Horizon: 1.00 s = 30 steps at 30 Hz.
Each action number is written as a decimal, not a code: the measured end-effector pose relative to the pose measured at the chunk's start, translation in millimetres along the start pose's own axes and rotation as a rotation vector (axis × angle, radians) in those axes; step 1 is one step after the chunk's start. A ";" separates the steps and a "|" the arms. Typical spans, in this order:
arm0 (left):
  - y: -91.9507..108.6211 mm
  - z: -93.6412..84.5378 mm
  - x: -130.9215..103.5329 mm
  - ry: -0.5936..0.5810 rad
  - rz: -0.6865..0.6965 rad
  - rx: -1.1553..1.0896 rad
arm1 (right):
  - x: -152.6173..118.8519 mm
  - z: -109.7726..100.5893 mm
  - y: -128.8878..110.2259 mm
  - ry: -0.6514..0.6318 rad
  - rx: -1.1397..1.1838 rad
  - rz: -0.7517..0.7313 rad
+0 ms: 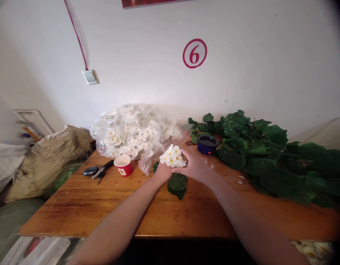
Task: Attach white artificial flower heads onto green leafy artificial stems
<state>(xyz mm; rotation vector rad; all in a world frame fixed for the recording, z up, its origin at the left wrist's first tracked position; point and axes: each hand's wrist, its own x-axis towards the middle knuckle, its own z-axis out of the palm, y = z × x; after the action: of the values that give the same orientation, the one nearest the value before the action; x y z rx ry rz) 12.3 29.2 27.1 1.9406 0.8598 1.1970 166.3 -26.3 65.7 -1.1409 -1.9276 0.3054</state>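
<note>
A bunch of white artificial flowers (172, 156) with yellow centres stands upright between my hands, above the table. My left hand (163, 172) is closed below the blossoms, around the stem, and its fingers are mostly hidden. Green leaves (177, 185) show under that hand and beside it. At the right side of the blossoms is my right hand (196, 165), its thumb and fingers apart and curved about the petals. Whether its fingertips touch the petals I cannot tell.
A clear plastic bag (131, 130) of white flowers lies at the back of the wooden table (103, 213). Left stand a red paper cup (123, 165) and keys (99, 171). A dark blue round pot (207, 144) with a red light sits near green leaf sprays (252, 143) at right.
</note>
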 end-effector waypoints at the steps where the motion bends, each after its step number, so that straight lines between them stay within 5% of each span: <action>1: 0.5 0.4 0.0 -0.024 0.016 0.007 | 0.1 -0.1 -1.1 -0.005 -0.005 0.010; 13: -4.4 3.8 3.4 -0.136 0.142 0.102 | 1.4 -10.2 3.0 -0.049 -0.013 -0.116; 23: -0.3 10.3 -0.3 -0.179 0.046 0.035 | 4.4 3.0 21.7 -0.010 0.052 -0.075; 30: 4.4 10.3 -0.9 -0.033 0.014 -0.007 | 2.3 5.9 12.9 0.052 0.048 -0.008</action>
<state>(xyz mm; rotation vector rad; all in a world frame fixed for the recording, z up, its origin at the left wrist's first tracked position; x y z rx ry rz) 22.2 23.9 26.9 1.9590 0.8251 1.1709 169.0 -16.1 55.9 -1.0988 -1.8697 0.3130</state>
